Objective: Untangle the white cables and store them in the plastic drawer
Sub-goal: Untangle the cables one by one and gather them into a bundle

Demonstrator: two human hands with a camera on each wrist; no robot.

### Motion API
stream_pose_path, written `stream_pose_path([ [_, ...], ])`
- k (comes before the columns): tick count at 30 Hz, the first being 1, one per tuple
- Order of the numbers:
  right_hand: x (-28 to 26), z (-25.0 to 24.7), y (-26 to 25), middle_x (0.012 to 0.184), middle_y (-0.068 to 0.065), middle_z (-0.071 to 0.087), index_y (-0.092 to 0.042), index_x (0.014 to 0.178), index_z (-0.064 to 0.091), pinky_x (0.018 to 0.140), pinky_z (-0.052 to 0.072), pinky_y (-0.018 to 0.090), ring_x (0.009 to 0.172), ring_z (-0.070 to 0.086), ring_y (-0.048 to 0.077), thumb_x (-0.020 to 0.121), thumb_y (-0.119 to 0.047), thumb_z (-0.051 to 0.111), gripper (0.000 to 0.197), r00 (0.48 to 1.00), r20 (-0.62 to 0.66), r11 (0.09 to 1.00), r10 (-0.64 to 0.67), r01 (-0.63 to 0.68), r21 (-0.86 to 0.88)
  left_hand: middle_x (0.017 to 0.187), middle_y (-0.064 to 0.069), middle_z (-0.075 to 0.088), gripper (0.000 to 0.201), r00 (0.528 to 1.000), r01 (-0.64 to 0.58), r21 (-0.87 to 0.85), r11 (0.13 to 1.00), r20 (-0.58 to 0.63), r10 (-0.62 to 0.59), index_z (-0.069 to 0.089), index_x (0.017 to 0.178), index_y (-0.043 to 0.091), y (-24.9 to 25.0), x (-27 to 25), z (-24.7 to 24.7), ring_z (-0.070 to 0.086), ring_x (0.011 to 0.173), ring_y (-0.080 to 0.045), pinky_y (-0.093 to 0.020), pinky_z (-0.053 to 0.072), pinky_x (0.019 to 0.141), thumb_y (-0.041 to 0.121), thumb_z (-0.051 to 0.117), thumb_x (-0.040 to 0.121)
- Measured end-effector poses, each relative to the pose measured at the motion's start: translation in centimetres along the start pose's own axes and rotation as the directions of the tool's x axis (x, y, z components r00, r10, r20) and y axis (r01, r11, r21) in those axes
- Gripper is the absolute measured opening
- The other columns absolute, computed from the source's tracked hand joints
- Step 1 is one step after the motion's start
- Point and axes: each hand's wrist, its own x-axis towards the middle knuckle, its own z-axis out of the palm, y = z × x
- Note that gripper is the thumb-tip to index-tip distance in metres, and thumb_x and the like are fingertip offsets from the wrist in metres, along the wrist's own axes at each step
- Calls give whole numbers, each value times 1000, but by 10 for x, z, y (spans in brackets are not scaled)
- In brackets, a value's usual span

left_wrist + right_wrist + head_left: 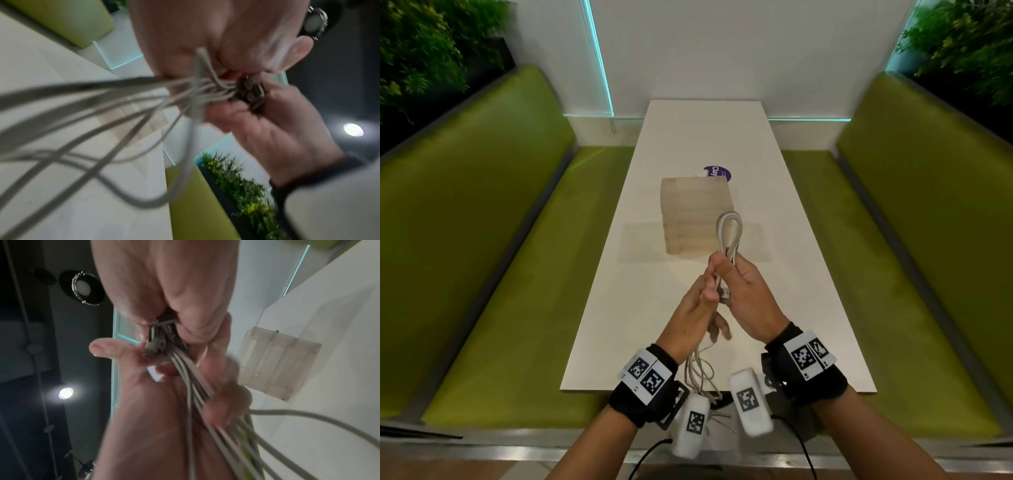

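Observation:
Above the near half of the white table (774,164), both hands hold one bundle of white cables (729,229). My right hand (748,291) grips the bundle, and a folded loop sticks up past its fingers. My left hand (700,301) pinches the strands just below, next to the metal plug ends (154,337). Loose strands (700,373) hang from the hands to the table's near edge. The translucent plastic drawer unit (697,216) stands on the table beyond the hands, with its drawers closed. The left wrist view is blurred and shows strands (123,100) fanning out from the grip.
A round purple sticker (717,173) lies on the table behind the drawer unit. Green padded benches (500,240) (914,240) run along both sides of the table. A white wall closes the far end, and plants (421,51) stand behind the benches.

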Motion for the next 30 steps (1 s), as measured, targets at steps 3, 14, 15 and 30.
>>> stream_pose_path([
  [3,5,-1,-7,64,1,51,-14,77,51,56,42,34,49,49,14,98,-31,41,29,1000,-1,992,-16,16,123,54,-1,53,33,996,-49,49,998,-66,52,50,113,56,-2,2,3,37,33,-13,-20,31,34,63,46,81],
  [14,10,-19,-18,59,6,48,-8,84,51,52,44,32,51,49,25,97,-31,42,28,993,117,997,2,7,-75,35,4,41,31,987,118,263,958,78,-144,62,68,20,3,10,-21,37,35,-15,-19,37,46,18,51,96],
  [15,10,-20,-20,58,8,47,-8,83,51,54,47,33,52,51,26,97,-30,43,28,992,129,995,9,5,-104,35,4,40,30,981,131,276,952,100,-164,61,68,15,5,10,-23,36,33,-11,-18,35,45,19,50,96],
  [30,12,-46,-47,54,1,52,-8,92,63,63,47,17,65,62,28,98,-18,47,20,947,312,808,82,120,-576,43,5,38,38,933,185,275,944,252,-256,59,78,14,13,0,-45,33,40,-14,-24,37,50,42,42,97],
])
